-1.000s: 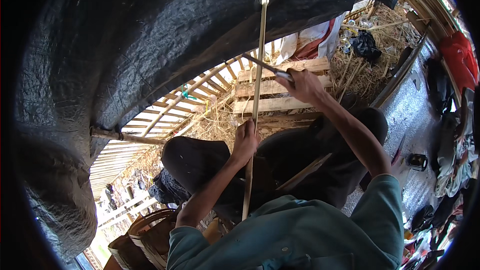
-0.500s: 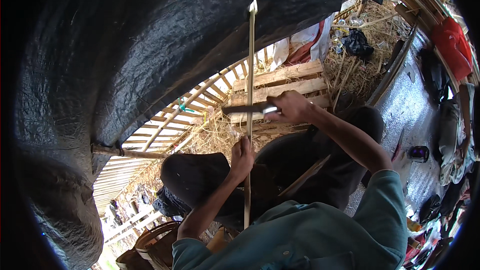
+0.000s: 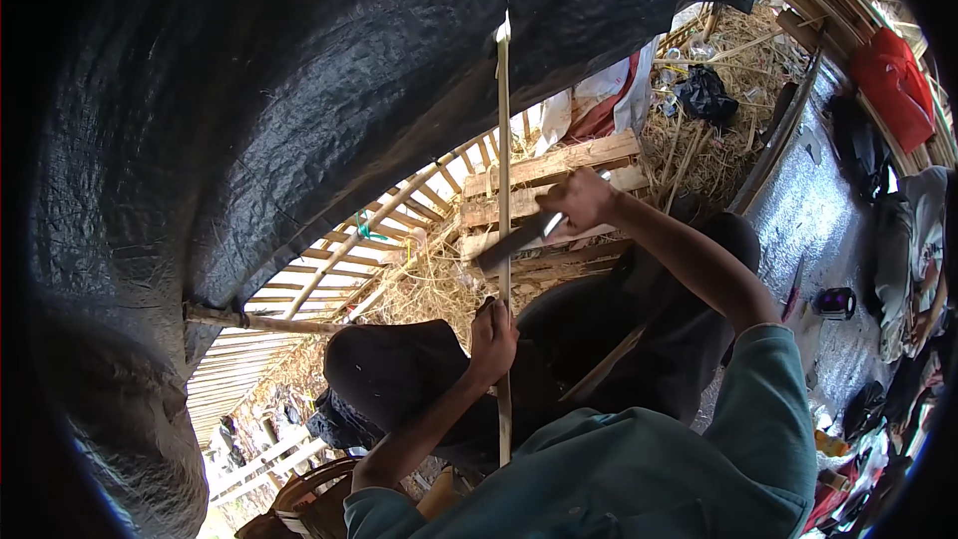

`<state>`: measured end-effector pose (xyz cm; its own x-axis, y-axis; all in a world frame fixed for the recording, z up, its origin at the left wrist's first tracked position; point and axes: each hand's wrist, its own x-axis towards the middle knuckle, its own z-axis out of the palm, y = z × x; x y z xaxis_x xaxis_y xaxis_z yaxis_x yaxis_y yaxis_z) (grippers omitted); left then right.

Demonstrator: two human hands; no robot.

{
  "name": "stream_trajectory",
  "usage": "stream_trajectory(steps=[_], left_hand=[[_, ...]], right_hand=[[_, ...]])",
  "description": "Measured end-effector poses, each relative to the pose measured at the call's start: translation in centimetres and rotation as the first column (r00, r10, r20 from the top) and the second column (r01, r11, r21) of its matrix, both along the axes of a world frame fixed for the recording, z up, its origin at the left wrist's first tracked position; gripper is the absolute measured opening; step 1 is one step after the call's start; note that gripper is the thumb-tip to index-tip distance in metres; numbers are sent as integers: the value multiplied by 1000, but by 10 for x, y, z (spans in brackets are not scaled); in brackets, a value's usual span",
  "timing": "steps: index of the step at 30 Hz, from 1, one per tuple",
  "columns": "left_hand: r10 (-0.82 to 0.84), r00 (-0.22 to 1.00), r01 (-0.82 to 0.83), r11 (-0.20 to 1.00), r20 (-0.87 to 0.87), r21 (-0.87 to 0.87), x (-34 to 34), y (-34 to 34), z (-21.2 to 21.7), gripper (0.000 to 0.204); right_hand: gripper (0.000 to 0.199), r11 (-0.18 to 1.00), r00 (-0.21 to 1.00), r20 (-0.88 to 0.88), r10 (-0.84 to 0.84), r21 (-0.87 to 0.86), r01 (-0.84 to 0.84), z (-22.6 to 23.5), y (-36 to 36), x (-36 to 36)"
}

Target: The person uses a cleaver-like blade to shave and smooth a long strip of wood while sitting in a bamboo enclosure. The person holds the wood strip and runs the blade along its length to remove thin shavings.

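A long, pale bamboo strip [image 3: 504,160] runs nearly upright through the middle of the view, from the black sheet down toward my body. My left hand [image 3: 492,339] is wrapped round its lower part, at knee height. Above that, my right hand [image 3: 581,202] grips the handle of a broad-bladed knife [image 3: 512,246]. The dark blade slants down to the left and crosses the strip; whether it touches is hard to see. Between my legs lies another pale strip [image 3: 606,363], partly hidden by my clothes.
A black plastic sheet [image 3: 299,130] hangs across the left and top. Ahead are wooden slats [image 3: 559,162] and straw. On the right, a silvery surface [image 3: 788,210] carries a thin knife [image 3: 794,289] and a dark watch-like object [image 3: 835,303]. A woven basket [image 3: 309,499] stands lower left.
The knife has come down along the strip toward my left hand, its blade now tilted instead of level. My left hand and the strip have shifted slightly right, the hand also lower.
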<state>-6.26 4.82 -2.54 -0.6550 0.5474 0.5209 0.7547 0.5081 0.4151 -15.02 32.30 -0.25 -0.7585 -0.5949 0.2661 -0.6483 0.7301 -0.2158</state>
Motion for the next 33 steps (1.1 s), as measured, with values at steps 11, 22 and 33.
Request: stream_trajectory(steps=[11, 22, 33], left_hand=[[-111, 334, -313, 924, 936, 222, 4, 1, 22, 39], [-270, 64, -485, 833, 961, 266, -10, 1, 31, 38], [-62, 437, -266, 944, 897, 195, -3, -3, 21, 39]], right_hand=[[46, 981, 982, -66, 175, 99, -168, 30, -9, -6], [42, 922, 950, 175, -257, -250, 296, 14, -12, -26], [50, 952, 957, 19, -289, 109, 285, 36, 22, -36]])
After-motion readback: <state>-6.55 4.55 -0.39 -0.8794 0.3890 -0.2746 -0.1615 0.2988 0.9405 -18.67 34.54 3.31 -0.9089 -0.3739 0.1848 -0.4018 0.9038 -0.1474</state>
